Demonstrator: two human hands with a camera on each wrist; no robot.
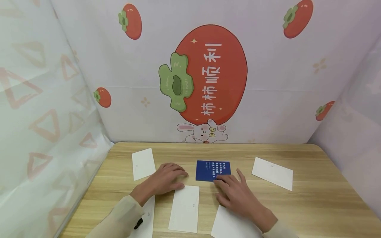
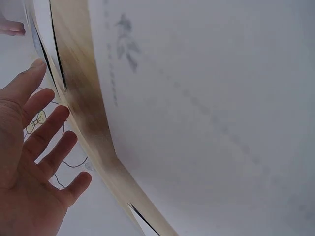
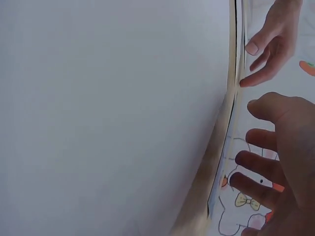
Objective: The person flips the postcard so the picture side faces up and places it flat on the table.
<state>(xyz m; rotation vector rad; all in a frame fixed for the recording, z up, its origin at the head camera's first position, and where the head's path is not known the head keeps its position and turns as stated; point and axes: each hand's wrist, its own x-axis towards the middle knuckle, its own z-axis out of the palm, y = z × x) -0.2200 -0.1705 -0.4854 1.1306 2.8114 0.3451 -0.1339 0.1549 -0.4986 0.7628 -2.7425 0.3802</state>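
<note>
My left hand hovers or rests over the table with its fingers extended, holding nothing. Its thumb lies at the top edge of a white card; contact cannot be made out. A blue card with white writing lies flat near the middle. The fingertips of my right hand overlap the blue card's near right corner, and whether they touch it is unclear. Below that hand lies another white card, partly covered by the forearm. In the left wrist view the left hand's fingers are spread and relaxed.
More white cards lie on the wooden table: one at back left, one at right, and one under the left forearm. A white curtain with persimmon prints stands behind the table's far edge.
</note>
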